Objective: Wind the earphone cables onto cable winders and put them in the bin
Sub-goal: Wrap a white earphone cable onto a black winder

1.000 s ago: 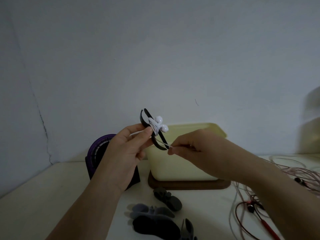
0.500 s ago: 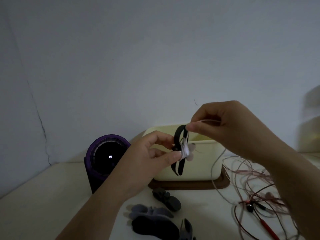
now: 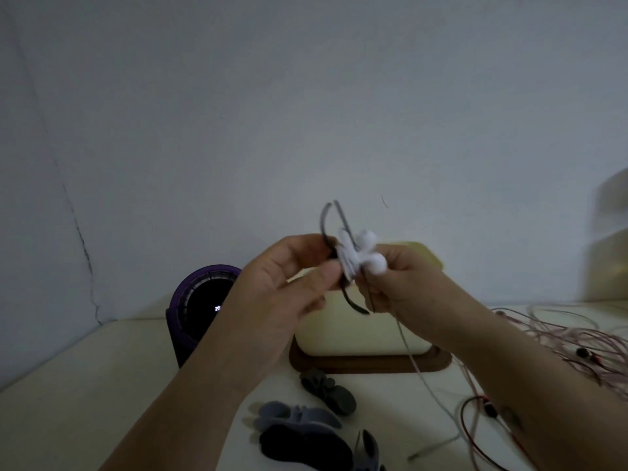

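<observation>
Winding in progress, frame centre: left hand pinches black cable winder; right hand grips white earphone cable (tail trailing lower right). Next, likely: further turns under tension, then bin behind.

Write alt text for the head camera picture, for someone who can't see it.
Two hands hold up a black cable winder wrapped with white earphones: the left hand pinches the winder, the right hand holds the trailing cable. Behind stands a cream bin; spare winders and loose cables lie on the table.
</observation>
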`<state>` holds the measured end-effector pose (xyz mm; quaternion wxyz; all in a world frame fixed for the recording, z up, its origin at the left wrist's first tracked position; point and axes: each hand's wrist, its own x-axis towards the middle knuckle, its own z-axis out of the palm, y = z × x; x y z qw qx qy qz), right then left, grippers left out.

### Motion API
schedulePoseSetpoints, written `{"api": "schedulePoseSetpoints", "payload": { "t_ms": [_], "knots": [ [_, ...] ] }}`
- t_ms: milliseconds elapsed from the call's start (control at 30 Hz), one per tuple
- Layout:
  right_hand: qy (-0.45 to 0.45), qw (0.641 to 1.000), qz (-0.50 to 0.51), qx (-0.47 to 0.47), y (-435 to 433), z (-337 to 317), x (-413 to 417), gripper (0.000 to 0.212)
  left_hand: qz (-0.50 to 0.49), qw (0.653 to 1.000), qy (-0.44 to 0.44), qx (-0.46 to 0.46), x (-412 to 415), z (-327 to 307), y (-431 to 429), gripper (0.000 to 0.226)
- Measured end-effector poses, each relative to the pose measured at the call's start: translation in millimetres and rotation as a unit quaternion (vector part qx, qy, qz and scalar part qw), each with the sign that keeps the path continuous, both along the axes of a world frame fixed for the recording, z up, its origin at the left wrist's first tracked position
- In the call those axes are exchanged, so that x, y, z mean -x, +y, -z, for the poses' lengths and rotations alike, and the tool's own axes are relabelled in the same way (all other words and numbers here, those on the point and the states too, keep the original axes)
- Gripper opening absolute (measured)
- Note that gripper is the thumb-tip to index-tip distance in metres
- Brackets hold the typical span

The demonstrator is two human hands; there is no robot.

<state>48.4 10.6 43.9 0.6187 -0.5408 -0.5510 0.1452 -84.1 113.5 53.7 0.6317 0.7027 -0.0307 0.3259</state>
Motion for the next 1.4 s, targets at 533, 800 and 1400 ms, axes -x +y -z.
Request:
{"api": "schedulePoseSetpoints", "payload": {
  "t_ms": [533,800,1400],
  "knots": [
    [-0.339,0.912,0.178,0.147,-20.5,-20.5,15.2,0.020,-0.063,0.970,0.019,0.234,-3.7,5.1,19.8,0.022],
    [-0.361,0.911,0.177,0.094,-25.3,-26.3,17.4,0.022,-0.108,0.985,0.101,0.087,-5.9,9.7,17.5,0.016],
    [-0.132,0.979,0.152,-0.026,-25.7,-27.2,-9.0,0.027,-0.048,0.972,0.145,-0.180,2.0,8.0,10.4,0.026]
  ]
}}
